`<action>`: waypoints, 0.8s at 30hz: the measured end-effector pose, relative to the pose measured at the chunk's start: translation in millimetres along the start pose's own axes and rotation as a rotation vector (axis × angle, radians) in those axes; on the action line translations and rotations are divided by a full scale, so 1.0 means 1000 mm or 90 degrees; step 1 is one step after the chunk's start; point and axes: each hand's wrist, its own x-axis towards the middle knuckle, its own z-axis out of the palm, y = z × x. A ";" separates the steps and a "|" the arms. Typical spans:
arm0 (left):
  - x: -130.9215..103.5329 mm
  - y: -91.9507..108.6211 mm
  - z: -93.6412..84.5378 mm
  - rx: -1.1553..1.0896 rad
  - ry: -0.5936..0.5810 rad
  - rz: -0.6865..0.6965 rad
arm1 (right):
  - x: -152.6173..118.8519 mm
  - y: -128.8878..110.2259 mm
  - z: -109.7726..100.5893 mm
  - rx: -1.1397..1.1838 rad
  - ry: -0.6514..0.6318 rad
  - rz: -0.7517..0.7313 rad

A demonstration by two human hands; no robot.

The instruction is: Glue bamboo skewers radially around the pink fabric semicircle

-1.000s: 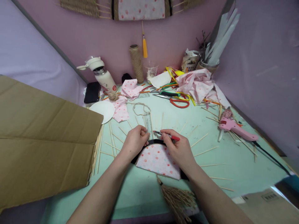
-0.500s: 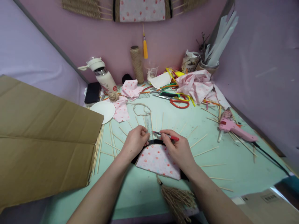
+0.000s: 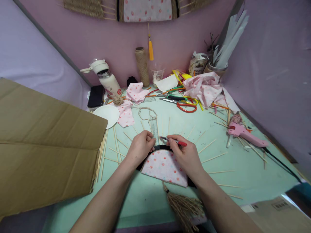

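Observation:
My left hand [image 3: 143, 142] pinches the lower end of a clear ruler [image 3: 155, 129], which lies beside a thin wooden stick [image 3: 158, 124]. In my right hand [image 3: 183, 153] is a red pen [image 3: 179, 142], its tip close to that stick and the ruler's edge. Below both hands lies a half-round piece covered in pink dotted fabric [image 3: 164, 166], with a black band [image 3: 162, 147] along its curved edge. Several sticks [image 3: 207, 146] fan outward from it. A twine tassel [image 3: 183, 204] hangs from its straight side toward the table's front.
A large cardboard sheet [image 3: 53, 145] covers the left side. On the right rests a pink glue gun [image 3: 245, 134] with its cord. Scissors [image 3: 186, 106], fabric scraps [image 3: 202, 89], a twine spool [image 3: 142, 66] and a white bottle [image 3: 108, 81] stand or lie along the back.
Almost nothing differs. The pen has shifted very slightly to the right, while both hands stay at the ruler and stick.

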 end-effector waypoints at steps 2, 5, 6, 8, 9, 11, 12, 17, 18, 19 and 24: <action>0.000 0.000 0.000 0.002 0.000 -0.002 | 0.000 0.001 0.000 0.003 0.004 0.001; 0.000 -0.001 0.000 0.005 0.002 -0.005 | 0.000 0.001 0.000 0.010 0.006 -0.002; 0.000 -0.001 0.000 0.007 0.002 -0.005 | 0.000 0.000 0.000 0.011 0.005 -0.003; 0.000 -0.001 0.000 0.011 0.003 -0.005 | 0.000 -0.001 0.000 0.012 -0.001 -0.006; 0.000 -0.001 0.000 0.012 0.004 -0.005 | 0.000 -0.002 0.000 0.012 -0.004 -0.007; 0.000 0.000 0.000 0.012 0.005 -0.006 | 0.000 -0.002 0.000 0.011 -0.009 -0.008; 0.000 0.001 0.000 0.011 0.005 -0.005 | 0.000 -0.002 0.000 0.009 -0.010 -0.009; -0.001 0.002 0.000 0.013 0.001 -0.007 | 0.000 0.000 0.000 0.000 0.006 -0.003; -0.001 0.001 0.000 0.015 0.001 -0.008 | 0.000 0.001 0.000 0.002 0.008 -0.002; -0.001 0.001 0.000 0.016 0.001 -0.008 | 0.000 0.001 0.001 0.005 0.008 -0.002; 0.001 -0.002 0.001 0.010 0.002 -0.009 | 0.000 0.001 0.001 0.008 -0.006 -0.020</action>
